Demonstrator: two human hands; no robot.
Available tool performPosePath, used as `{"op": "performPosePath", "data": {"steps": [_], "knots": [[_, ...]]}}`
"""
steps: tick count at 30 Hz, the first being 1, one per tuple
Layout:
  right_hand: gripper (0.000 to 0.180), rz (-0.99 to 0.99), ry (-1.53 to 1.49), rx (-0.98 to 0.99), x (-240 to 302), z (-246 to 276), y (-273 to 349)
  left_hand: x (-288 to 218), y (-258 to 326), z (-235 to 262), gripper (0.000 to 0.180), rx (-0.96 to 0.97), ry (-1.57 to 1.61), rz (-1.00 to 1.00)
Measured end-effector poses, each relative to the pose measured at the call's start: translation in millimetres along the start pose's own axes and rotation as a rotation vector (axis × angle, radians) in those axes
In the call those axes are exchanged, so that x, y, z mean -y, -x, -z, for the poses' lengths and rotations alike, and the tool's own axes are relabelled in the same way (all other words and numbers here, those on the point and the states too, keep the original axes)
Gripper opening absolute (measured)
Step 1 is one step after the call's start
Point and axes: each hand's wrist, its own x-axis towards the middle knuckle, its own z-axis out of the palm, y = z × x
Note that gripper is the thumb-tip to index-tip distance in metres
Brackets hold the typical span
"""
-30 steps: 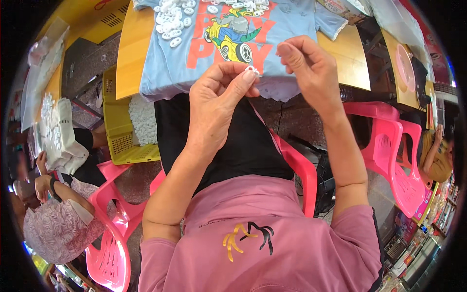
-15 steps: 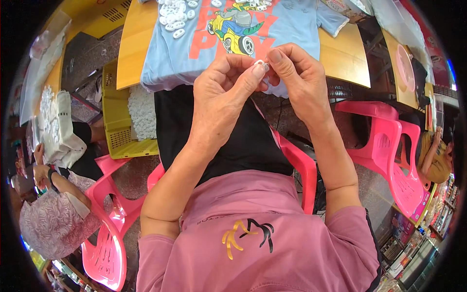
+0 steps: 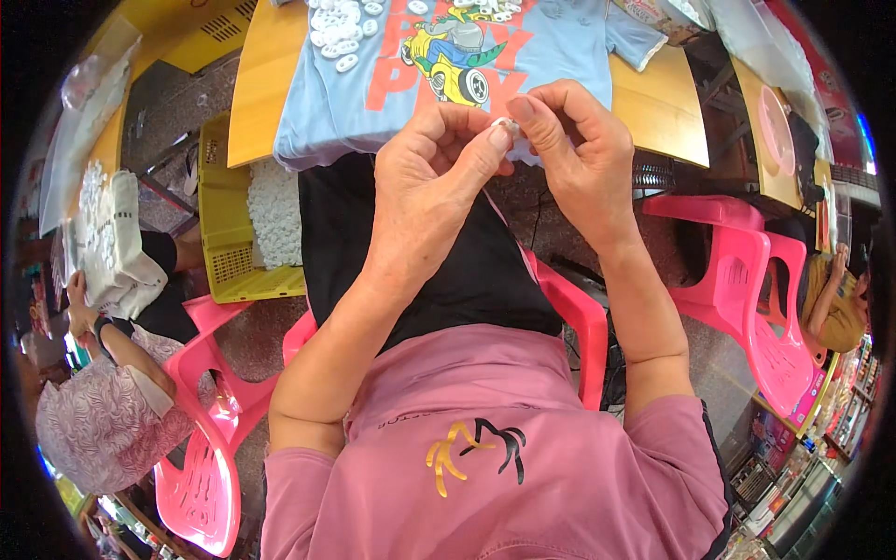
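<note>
— Between the two thumbs, just above the lap, what is being held?

— One small white piece (image 3: 502, 124), pinched from both sides. The left hand (image 3: 434, 182) has it between thumb and forefinger, and the right hand (image 3: 574, 149) meets it from the other side with its fingertips (image 3: 523, 110) pressed against it. Both hands are closed on it, knuckles nearly touching.

— How would it handle?

— Very light, I'd judge, and small enough to slip away, so a fingertip pinch at its edges suits it better than a full grasp. Whether it is stiff or soft cannot be told; most of it is hidden by the fingers.

— Where does it sit against the rest?

— Near the front edge of the yellow surface (image 3: 653, 103), just before the hem of the light blue shirt (image 3: 373, 84) spread there. A heap of similar white pieces (image 3: 338, 33) lies on the shirt's far left part, well apart from the hands.

— Anything else close?

— A yellow crate (image 3: 229, 271) of white bits stands to the left, and pink chairs (image 3: 747, 280) to the right.
</note>
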Motion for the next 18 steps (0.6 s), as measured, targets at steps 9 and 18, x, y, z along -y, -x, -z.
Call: {"op": "performPosePath", "data": {"steps": [9,18], "knots": [[0.018,-0.004,0.008,0.016,2.9,2.9,1.0,-0.1,0.6,-1.6,0.017,0.001,0.017,-0.010],[0.019,0.135,0.135,0.014,0.0,0.0,2.1,0.4,1.8,-1.8,0.016,-0.021,-0.052,-0.043]]}}
